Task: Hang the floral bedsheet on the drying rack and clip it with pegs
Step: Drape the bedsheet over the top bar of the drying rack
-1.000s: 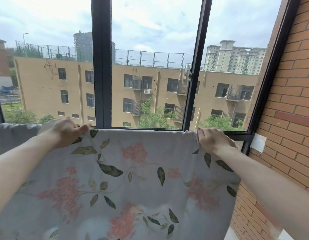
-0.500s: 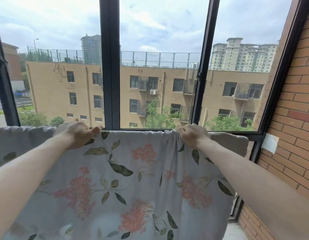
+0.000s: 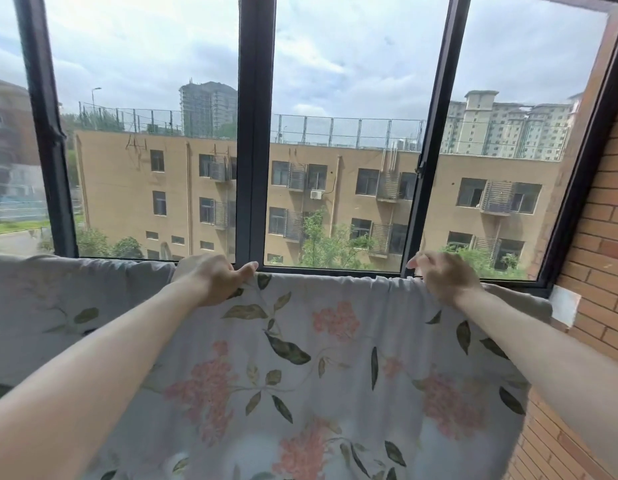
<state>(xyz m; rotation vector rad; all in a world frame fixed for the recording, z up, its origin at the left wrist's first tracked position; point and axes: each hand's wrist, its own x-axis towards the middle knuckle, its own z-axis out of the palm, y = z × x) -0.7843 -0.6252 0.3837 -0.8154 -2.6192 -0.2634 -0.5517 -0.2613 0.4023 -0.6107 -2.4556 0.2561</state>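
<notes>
Two hands on one item, logged from my remote station. Floral bedsheet [image 3: 321, 368]: draped across the lower half of the frame, its top fold running level along the bottom of the window frame [image 3: 255, 133], front panel hanging toward the camera; a paler stretch of it fills the lower left. Drying rack: hidden under the fold, so I cannot confirm its position. Pegs: none in view. Left hand [image 3: 214, 278], centre left: fingers curled over the top fold, thumb pointing right, gripping the cloth. Right hand [image 3: 442, 275], centre right: fingers bent, pinching bunched cloth at the fold. Brick wall [image 3: 598, 237]: right edge of the frame, close to the sheet's end.

Risk, my reading: the cloth between the hands is gathered, not flat; clipped like that it would dry creased. Uneven overhang, unpegged, could let the sheet slide off once either grip lets go.
</notes>
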